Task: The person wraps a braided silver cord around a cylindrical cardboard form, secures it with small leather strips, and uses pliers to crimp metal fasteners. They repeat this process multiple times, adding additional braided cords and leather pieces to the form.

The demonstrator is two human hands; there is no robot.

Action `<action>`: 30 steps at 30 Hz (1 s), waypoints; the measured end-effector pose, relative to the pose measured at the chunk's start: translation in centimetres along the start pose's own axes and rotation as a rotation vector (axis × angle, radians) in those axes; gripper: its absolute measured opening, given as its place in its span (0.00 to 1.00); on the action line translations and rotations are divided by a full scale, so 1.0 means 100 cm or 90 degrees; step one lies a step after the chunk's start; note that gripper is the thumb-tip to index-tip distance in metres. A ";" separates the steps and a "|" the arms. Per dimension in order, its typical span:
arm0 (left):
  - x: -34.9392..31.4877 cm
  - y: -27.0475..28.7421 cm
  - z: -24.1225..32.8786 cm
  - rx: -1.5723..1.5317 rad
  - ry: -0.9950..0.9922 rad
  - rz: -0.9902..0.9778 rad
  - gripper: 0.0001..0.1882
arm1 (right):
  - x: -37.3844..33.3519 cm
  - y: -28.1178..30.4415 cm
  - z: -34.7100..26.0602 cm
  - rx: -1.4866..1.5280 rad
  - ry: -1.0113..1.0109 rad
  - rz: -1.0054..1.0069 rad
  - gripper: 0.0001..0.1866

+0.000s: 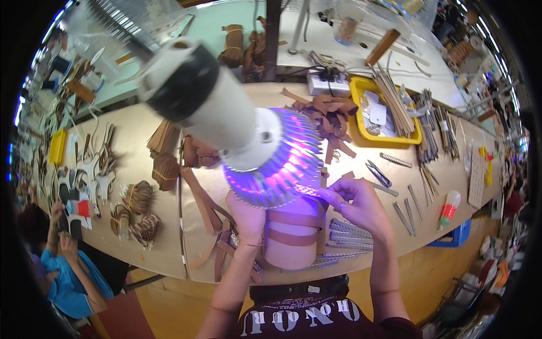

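Observation:
My right hand (355,204) pinches one end of a narrow, silvery patterned strip (307,191) at the lamp's lower right edge. Under it stands a pale rounded block (291,257) with brown straps (291,237) lying across it. My left hand (247,217) rests against the block's left side; the lamp hides its fingers. That lamp (271,164), with a finned head and a white and black neck, throws purple light and covers part of the work. Several similar patterned strips (347,234) lie below my right hand.
A yellow tray (361,133) with small parts stands at the back right. Thread snips (378,173) lie near it, and a bottle (450,209) farther right. Bundled brown straps (138,198) are on the left. A person in blue (73,282) sits at far left.

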State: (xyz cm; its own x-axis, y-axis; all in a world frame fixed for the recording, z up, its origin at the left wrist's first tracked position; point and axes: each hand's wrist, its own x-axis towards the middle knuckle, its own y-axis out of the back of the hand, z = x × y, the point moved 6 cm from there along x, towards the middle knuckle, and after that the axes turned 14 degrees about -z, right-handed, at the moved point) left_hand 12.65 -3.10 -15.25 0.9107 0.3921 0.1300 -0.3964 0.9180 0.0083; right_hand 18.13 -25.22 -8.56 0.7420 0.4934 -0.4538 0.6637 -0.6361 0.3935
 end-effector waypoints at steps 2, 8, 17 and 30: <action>-0.003 0.002 -0.014 -0.075 0.018 -0.027 0.12 | -0.002 -0.002 0.009 0.060 0.016 0.015 0.17; 0.001 0.012 -0.036 0.120 0.048 -0.008 0.08 | -0.015 0.003 -0.006 -0.032 0.141 0.160 0.14; -0.024 -0.005 0.079 0.417 -0.149 -0.204 0.16 | -0.004 0.001 -0.012 0.033 0.134 0.061 0.13; -0.038 -0.035 0.078 0.491 -0.037 -0.565 0.34 | 0.009 0.006 -0.023 0.004 0.182 0.036 0.12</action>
State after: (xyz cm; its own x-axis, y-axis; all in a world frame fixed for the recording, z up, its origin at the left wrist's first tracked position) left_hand 9.68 -8.27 -8.01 0.9041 -0.3885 -0.1783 0.3905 0.5812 0.7140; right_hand 19.40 -23.81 -6.86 0.7749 0.6036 -0.1875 0.6207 -0.6705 0.4065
